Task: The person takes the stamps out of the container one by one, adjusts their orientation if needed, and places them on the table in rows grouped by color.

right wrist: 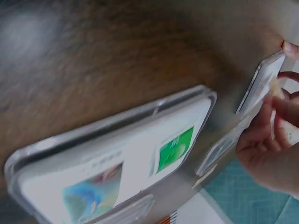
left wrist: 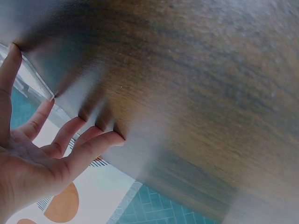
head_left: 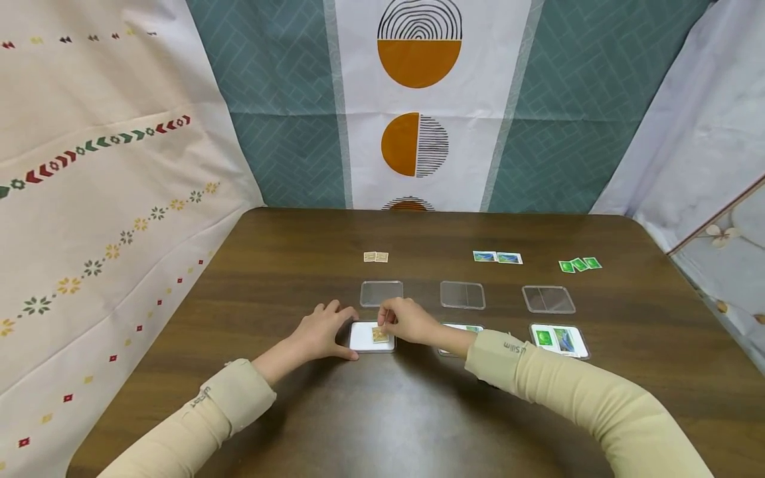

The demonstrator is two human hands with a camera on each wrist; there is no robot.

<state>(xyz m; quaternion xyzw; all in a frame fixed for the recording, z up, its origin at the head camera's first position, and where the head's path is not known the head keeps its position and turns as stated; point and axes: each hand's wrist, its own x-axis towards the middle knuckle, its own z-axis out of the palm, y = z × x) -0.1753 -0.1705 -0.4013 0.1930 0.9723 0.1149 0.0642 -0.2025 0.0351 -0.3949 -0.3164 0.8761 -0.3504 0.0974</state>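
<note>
In the head view my right hand (head_left: 409, 320) pinches a small tan stamp (head_left: 379, 334) at the right half of a white card in a clear plastic case (head_left: 362, 337). My left hand (head_left: 323, 332) lies at this case's left side, thumb at the near edge and index finger at the far edge, fingers spread. The left wrist view shows the left hand (left wrist: 51, 154) with fingertips on the table and at the case edge. In the right wrist view the right hand (right wrist: 271, 144) holds the stamp close over the card; its underside is hidden.
Two filled cases with green and blue stamps stand to the right, one (head_left: 460, 328) partly behind the right arm, another (head_left: 560, 340) farther right. Clear lids (head_left: 381, 293) (head_left: 463, 295) (head_left: 548, 299) lie behind. Loose tan (head_left: 376, 257), blue (head_left: 497, 257) and green stamps (head_left: 580, 265) lie at the back.
</note>
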